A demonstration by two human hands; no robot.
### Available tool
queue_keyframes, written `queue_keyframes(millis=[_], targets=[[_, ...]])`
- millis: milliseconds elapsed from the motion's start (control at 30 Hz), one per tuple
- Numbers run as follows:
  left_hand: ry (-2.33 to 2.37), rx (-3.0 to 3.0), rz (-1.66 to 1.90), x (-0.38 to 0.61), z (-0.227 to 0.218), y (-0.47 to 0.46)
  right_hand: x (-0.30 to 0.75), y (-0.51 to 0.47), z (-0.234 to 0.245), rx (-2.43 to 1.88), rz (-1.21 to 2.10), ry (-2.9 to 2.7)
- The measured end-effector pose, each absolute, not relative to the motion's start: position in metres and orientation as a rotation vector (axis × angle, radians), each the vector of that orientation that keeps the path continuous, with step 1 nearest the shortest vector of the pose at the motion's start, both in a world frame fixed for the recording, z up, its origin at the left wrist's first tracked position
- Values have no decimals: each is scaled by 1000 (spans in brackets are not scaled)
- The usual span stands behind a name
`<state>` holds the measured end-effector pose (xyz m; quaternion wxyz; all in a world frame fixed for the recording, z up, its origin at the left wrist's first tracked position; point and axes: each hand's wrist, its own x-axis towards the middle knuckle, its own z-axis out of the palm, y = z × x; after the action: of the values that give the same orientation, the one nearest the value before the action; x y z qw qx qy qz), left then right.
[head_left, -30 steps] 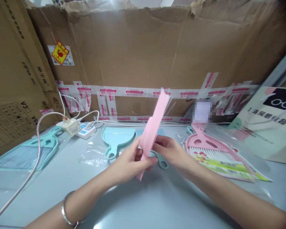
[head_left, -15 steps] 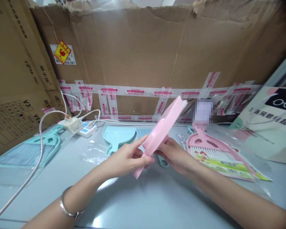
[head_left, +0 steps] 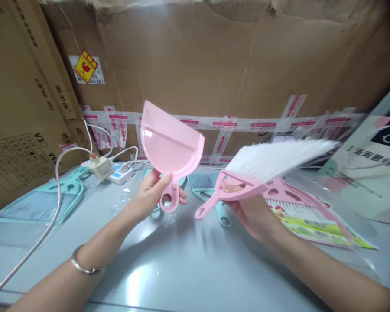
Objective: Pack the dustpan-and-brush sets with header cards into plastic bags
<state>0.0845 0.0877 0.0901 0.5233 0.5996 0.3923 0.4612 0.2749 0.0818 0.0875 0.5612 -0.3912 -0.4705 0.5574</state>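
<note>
In my left hand (head_left: pixel 149 188) is a pink dustpan (head_left: pixel 170 149), gripped at the top of its handle with the wide edge tilted upward. My right hand (head_left: pixel 247 208) grips a pink hand brush (head_left: pixel 238 186) by its slotted head, and its white bristles (head_left: pixel 279 158) point up and to the right. The two pink pieces are apart, both held above the table. Behind them lie a turquoise brush (head_left: pixel 203 182) and a turquoise dustpan (head_left: pixel 146 173), the latter largely covered by my left hand and the pink dustpan.
At the left lies a turquoise dustpan-and-brush set (head_left: pixel 65 190); at the right, a packaged pink set (head_left: pixel 295 203). A white cable (head_left: pixel 56 190) runs from a plug on a power strip (head_left: pixel 121 173). Cardboard boxes (head_left: pixel 188 56) wall the back and left; a printed bag (head_left: pixel 370 173) stands right.
The pink dustpan and brush, held together before, are now separated. My left hand has moved left with the dustpan, my right hand slightly right with the brush, its bristles now showing.
</note>
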Motion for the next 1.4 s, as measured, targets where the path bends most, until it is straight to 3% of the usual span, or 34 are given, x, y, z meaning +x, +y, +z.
queue_keyframes(millis=[200, 433, 567, 867, 1100, 1200, 1400], targets=[[1106, 1433, 1089, 83, 100, 91, 297, 101, 85, -1036, 1338, -1376], [1503, 1408, 1245, 49, 105, 113, 335, 132, 89, -1565, 966, -1761], [1532, 1373, 1087, 31, 105, 118, 327, 141, 81, -1810, 891, -1913], [1842, 1533, 775, 30, 85, 130, 311, 156, 52, -1743, 736, -1963], [2414, 1960, 269, 38, 83, 136, 338, 135, 92, -1673, 516, -1921], [2434, 2012, 317, 39, 87, 130, 377, 128, 111, -1895, 340, -1797], [2337, 2083, 533, 45, 90, 121, 440, 133, 94, -2208, 442, -1949]])
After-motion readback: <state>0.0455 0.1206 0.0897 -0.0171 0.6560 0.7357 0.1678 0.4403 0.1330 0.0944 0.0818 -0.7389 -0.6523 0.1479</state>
